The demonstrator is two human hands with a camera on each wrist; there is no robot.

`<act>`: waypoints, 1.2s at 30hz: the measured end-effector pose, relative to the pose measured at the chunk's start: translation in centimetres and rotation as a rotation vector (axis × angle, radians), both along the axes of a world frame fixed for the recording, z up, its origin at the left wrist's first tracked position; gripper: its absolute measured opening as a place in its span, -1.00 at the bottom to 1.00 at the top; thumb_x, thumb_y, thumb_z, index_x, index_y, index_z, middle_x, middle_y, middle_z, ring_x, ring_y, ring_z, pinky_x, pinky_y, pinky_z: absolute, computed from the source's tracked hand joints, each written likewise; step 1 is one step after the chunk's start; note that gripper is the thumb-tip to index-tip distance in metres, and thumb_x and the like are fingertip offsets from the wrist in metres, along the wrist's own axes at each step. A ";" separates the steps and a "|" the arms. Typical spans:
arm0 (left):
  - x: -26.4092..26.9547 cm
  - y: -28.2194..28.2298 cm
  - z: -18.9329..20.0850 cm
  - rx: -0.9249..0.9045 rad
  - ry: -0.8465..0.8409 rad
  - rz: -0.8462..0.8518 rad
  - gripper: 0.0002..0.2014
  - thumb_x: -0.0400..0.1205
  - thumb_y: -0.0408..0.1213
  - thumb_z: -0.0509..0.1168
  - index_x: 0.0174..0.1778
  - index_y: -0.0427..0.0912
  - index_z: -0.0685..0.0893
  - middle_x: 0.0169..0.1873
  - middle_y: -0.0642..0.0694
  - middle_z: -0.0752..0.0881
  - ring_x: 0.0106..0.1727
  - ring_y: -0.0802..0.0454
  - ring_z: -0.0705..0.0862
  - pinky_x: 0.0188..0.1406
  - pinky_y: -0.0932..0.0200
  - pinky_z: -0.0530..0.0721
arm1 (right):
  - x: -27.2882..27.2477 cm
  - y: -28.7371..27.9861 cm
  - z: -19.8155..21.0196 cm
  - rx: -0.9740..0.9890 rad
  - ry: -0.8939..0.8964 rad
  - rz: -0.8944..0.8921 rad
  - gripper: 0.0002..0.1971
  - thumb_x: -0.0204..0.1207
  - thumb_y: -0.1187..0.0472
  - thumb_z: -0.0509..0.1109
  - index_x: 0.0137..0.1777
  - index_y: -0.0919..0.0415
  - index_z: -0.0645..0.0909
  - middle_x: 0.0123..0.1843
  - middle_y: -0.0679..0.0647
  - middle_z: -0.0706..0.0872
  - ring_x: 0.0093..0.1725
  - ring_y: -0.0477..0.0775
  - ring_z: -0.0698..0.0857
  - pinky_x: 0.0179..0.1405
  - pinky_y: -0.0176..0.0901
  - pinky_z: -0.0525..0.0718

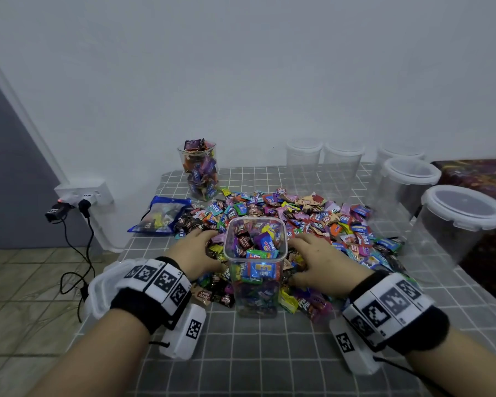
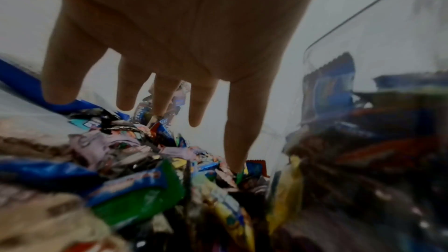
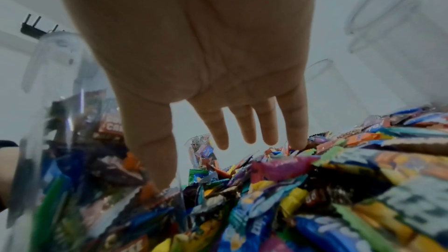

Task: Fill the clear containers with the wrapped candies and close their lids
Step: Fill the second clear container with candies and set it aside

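A tall clear container (image 1: 255,270), nearly full of wrapped candies and lidless, stands in the middle of a wide candy pile (image 1: 312,222) on the checked cloth. My left hand (image 1: 196,252) lies spread on the candies just left of it; its fingers (image 2: 194,102) are straight and hold nothing. Right of the container my right hand (image 1: 317,259) rests the same way, its fingers (image 3: 266,122) extended over the wrappers (image 3: 315,179). A second filled, lidless container (image 1: 202,170) stands at the back left. The near container's wall (image 2: 363,102) shows beside my left thumb.
Several empty lidded clear containers (image 1: 461,224) stand along the back and right. A blue candy bag (image 1: 161,214) lies at the left. A loose lid (image 1: 98,287) sits under my left wrist at the table edge. A wall socket with cables (image 1: 80,202) is at the far left.
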State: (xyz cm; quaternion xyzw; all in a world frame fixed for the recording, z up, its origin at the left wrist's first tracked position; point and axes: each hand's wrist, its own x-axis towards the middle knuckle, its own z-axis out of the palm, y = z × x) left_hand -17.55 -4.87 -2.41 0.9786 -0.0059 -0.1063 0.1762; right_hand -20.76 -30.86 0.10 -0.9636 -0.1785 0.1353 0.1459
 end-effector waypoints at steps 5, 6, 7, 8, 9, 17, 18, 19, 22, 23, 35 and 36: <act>0.7 -0.2 -1.1 0.132 0.097 -0.034 0.04 0.27 0.23 0.49 0.62 0.19 0.09 0.61 -0.13 0.18 0.60 -0.20 0.18 0.50 -0.20 0.35 | 0.9 0.3 -0.4 -0.034 -0.025 -0.038 -0.16 0.47 -0.08 0.43 0.64 0.02 0.04 0.61 0.06 0.15 0.54 0.14 0.21 0.40 0.13 0.47; 1.0 -0.2 -1.2 0.150 0.119 -0.037 0.07 0.24 0.27 0.49 0.62 0.19 0.06 0.62 -0.12 0.17 0.62 -0.21 0.13 0.51 -0.22 0.33 | 1.1 0.4 -0.5 -0.042 -0.025 -0.041 -0.11 0.45 -0.10 0.44 0.65 0.00 -0.01 0.62 0.06 0.15 0.55 0.14 0.20 0.40 0.14 0.47; 1.2 -0.2 -1.4 0.172 0.144 -0.037 0.11 0.21 0.30 0.48 0.62 0.20 0.03 0.62 -0.13 0.16 0.62 -0.22 0.10 0.51 -0.24 0.32 | 1.3 0.5 -0.7 -0.052 -0.023 -0.041 -0.06 0.43 -0.12 0.46 0.66 -0.03 -0.06 0.63 0.06 0.12 0.56 0.15 0.18 0.41 0.16 0.46; 1.4 -0.3 -1.5 0.192 0.164 -0.038 0.15 0.19 0.32 0.48 0.63 0.20 0.00 0.62 -0.14 0.15 0.62 -0.24 0.09 0.51 -0.25 0.32 | 1.5 0.6 -0.8 -0.065 -0.016 -0.039 -0.02 0.41 -0.13 0.47 0.67 -0.05 -0.10 0.65 0.06 0.09 0.58 0.16 0.15 0.42 0.18 0.45; 1.5 -0.4 -1.5 0.206 0.181 -0.039 0.17 0.18 0.32 0.49 0.63 0.20 -0.03 0.63 -0.15 0.13 0.63 -0.25 0.07 0.50 -0.27 0.32 | 1.7 0.7 -0.9 -0.083 -0.006 -0.034 0.02 0.40 -0.14 0.49 0.67 -0.06 -0.15 0.67 0.07 0.04 0.60 0.17 0.12 0.44 0.19 0.43; 0.4 -1.8 -0.6 0.222 0.206 -0.099 -0.08 0.21 0.20 0.55 0.49 0.18 0.32 0.48 -0.17 0.42 0.37 -0.24 0.52 0.29 -0.21 0.58 | 2.9 1.3 -1.4 -0.282 0.050 0.050 0.15 0.33 -0.22 0.51 0.67 -0.08 -0.29 0.71 0.04 -0.21 0.66 0.21 0.03 0.49 0.19 0.39; 0.3 -1.9 -0.4 0.218 0.213 -0.118 -0.19 0.24 0.19 0.54 0.42 0.16 0.42 0.41 -0.15 0.52 0.31 -0.22 0.57 0.26 -0.18 0.60 | 3.0 1.3 -1.5 -0.296 0.043 0.059 0.14 0.33 -0.24 0.50 0.67 -0.10 -0.27 0.71 0.02 -0.17 0.63 0.22 0.13 0.41 0.18 0.47; 0.1 -2.0 -0.2 0.223 0.221 -0.133 -0.28 0.30 0.18 0.52 0.37 0.14 0.48 0.35 -0.12 0.57 0.27 -0.18 0.60 0.25 -0.15 0.62 | 3.1 1.4 -1.7 -0.307 0.036 0.066 0.12 0.33 -0.25 0.49 0.67 -0.12 -0.25 0.71 -0.01 -0.12 0.58 0.22 0.22 0.33 0.16 0.54; -0.3 -2.5 0.4 0.235 0.204 -0.146 -0.56 0.45 0.07 0.45 0.24 0.09 0.61 0.23 -0.06 0.66 0.19 -0.10 0.64 0.21 -0.02 0.64 | 3.3 1.5 -1.8 -0.320 0.014 0.073 0.02 0.36 -0.25 0.47 0.67 -0.15 -0.11 0.69 -0.04 -0.02 0.50 0.21 0.33 0.25 0.11 0.58; -0.5 -2.6 0.7 0.227 0.196 -0.138 -0.63 0.49 0.03 0.43 0.19 0.07 0.64 0.19 -0.05 0.69 0.16 -0.08 0.65 0.18 0.03 0.65 | 3.3 1.6 -1.9 -0.316 0.007 0.075 -0.03 0.37 -0.23 0.47 0.66 -0.16 -0.04 0.68 -0.03 0.03 0.48 0.22 0.35 0.27 0.11 0.57; -0.9 -3.1 1.5 0.289 0.096 -0.152 -0.79 0.63 -0.12 0.28 0.07 -0.12 0.72 0.08 -0.13 0.73 0.13 -0.09 0.65 0.07 0.13 0.60 | 2.4 2.1 -1.3 -0.227 -0.031 0.068 -0.57 0.54 0.09 0.40 0.41 0.00 0.50 0.32 0.11 0.49 0.22 0.18 0.59 0.17 0.02 0.63; -0.8 -3.1 1.6 0.285 0.088 -0.147 -0.79 0.65 -0.14 0.26 0.08 -0.12 0.72 0.10 -0.14 0.72 0.16 -0.10 0.62 0.12 0.11 0.60 | 2.3 2.1 -1.3 -0.219 -0.042 0.073 -0.62 0.55 0.12 0.38 0.38 0.02 0.54 0.31 0.10 0.51 0.21 0.17 0.60 0.17 0.02 0.63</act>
